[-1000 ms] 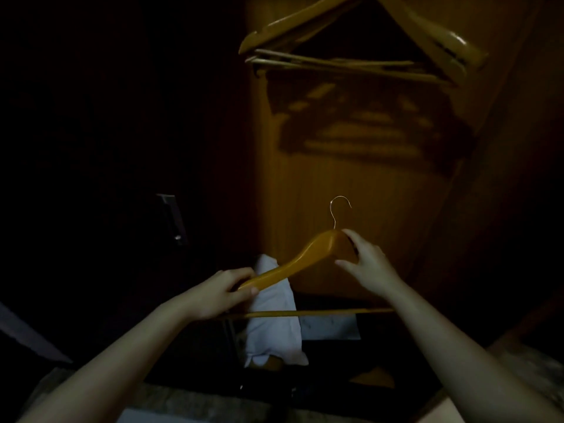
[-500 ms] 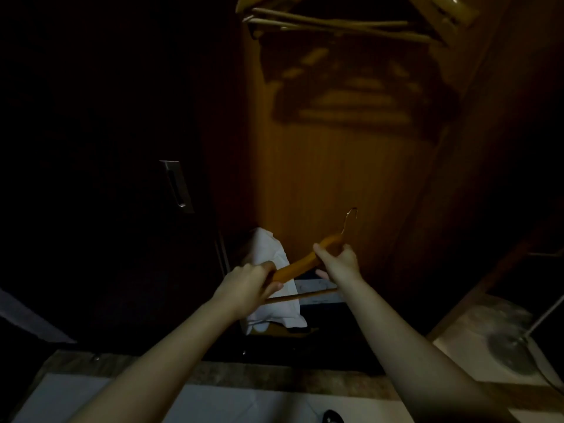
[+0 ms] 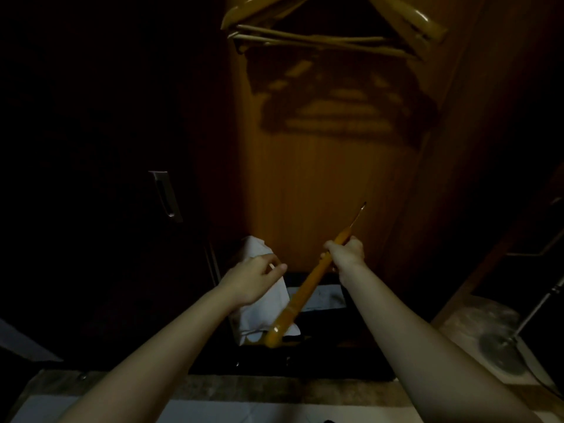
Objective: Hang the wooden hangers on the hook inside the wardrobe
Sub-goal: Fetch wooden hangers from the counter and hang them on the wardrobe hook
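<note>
no readable text, label or number anywhere (too dark).

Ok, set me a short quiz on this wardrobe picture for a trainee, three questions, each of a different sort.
1. Which hand grips the wooden hanger just below its metal hook? A left, B right, C neither.
2. True or false: other hangers are already up at the top of the wardrobe.
3. Fill in: low in the wardrobe, behind the held hanger, lies a white ____.

Key: 1 B, the right hand. 2 True. 3 cloth.
</note>
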Demonstrator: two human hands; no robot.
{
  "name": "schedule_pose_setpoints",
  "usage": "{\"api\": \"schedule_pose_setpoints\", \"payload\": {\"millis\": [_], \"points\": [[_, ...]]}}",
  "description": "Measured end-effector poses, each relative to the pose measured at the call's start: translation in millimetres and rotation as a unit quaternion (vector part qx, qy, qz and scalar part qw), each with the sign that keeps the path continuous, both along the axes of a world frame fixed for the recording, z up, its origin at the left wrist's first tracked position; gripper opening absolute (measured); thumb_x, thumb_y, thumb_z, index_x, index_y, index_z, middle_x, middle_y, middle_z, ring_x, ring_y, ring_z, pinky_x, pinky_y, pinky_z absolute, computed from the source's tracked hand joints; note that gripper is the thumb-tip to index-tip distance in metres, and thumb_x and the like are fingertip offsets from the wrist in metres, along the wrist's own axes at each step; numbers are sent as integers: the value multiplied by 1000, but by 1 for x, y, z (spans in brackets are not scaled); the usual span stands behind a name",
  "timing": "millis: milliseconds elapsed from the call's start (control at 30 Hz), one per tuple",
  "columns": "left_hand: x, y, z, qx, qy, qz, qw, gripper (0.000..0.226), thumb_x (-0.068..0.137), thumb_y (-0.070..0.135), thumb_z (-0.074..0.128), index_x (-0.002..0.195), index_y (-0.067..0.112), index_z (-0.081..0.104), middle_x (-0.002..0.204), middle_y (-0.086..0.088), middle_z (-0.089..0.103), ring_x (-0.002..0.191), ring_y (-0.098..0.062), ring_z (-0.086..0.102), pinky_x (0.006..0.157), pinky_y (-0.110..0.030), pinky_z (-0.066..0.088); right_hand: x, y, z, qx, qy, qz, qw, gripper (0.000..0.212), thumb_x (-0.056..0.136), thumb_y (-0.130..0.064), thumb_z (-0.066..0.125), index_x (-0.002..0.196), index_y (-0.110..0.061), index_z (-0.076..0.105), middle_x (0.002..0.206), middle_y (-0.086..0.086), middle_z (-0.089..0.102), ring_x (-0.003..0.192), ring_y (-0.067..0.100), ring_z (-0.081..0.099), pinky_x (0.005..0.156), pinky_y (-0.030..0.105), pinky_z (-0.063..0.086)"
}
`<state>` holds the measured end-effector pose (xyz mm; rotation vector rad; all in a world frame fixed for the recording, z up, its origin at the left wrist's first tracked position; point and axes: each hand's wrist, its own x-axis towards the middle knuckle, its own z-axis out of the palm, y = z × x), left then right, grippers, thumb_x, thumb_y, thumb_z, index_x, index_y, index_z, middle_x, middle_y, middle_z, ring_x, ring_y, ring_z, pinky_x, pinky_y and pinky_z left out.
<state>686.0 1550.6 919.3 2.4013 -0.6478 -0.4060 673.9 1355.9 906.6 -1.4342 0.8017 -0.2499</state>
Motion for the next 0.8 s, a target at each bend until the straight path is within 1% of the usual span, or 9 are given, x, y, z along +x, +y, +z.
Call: {"api": "schedule_pose_setpoints", "payload": {"millis": [67,133,200,267,367,533,633,733,800], "points": [[13,-3,3,7,-15,9,1000,35,90,49,41,116,30,53,110,-5,65,98,-23,63,86,-46,53,-3,-9,12,30,-28,51,998,33,89,-2,54,120,-11,49,102,13,61,76,20,61,71,34,57],[24,-11,9,10,-18,5,1000,45,93,43,44,136,29,39,127,-9,56,111,-24,57,94,-43,49,-6,-18,26,46,-46,94,993,48,91,-3,52,136,-15,39,109,10,57,84,19,63,65,26,57],[34,-21,18,7,-37,-18,999,55,94,36,47,145,25,28,144,-9,42,128,-23,45,105,-38,41,-7,-30,39,54,-63,120,989,55,93,-5,50,143,-15,30,118,9,55,92,19,64,64,22,57],[43,-33,28,0,-49,-42,998,62,93,32,50,147,24,20,152,-7,30,137,-22,34,111,-35,33,-8,-39,52,53,-80,150,984,54,94,-7,49,144,-14,30,124,10,55,91,18,66,61,20,57],[57,-50,38,0,-79,-60,995,69,92,34,53,148,31,13,156,-2,19,143,-22,21,116,-45,25,-10,-52,68,45,-101,193,975,50,95,-9,49,142,-14,35,127,12,56,90,17,67,58,19,56],[74,-71,58,16,-182,-70,981,75,91,35,54,147,37,4,157,3,14,144,-18,16,117,-45,17,-10,-68,101,-26,-118,301,946,33,95,-9,47,122,-27,47,106,1,62,85,14,67,68,23,54],[88,-79,68,13,-211,-79,974,74,90,34,56,146,39,7,155,4,23,141,-18,24,115,-44,23,-5,-75,118,-44,-131,338,931,31,94,-8,46,110,-35,44,99,3,64,75,9,69,62,18,54],[99,-82,75,-26,-239,-76,968,69,91,30,55,143,41,13,145,2,41,129,-19,45,102,-43,45,3,-84,128,-38,-144,358,922,33,94,-9,47,121,-28,45,96,7,67,78,12,68,63,20,55],[104,-84,79,-14,-291,-71,954,64,93,29,51,143,40,13,136,1,51,117,-17,56,90,-38,53,10,-91,134,-45,-145,368,917,40,94,-9,47,131,-22,42,103,7,65,82,13,69,64,22,55]]}}
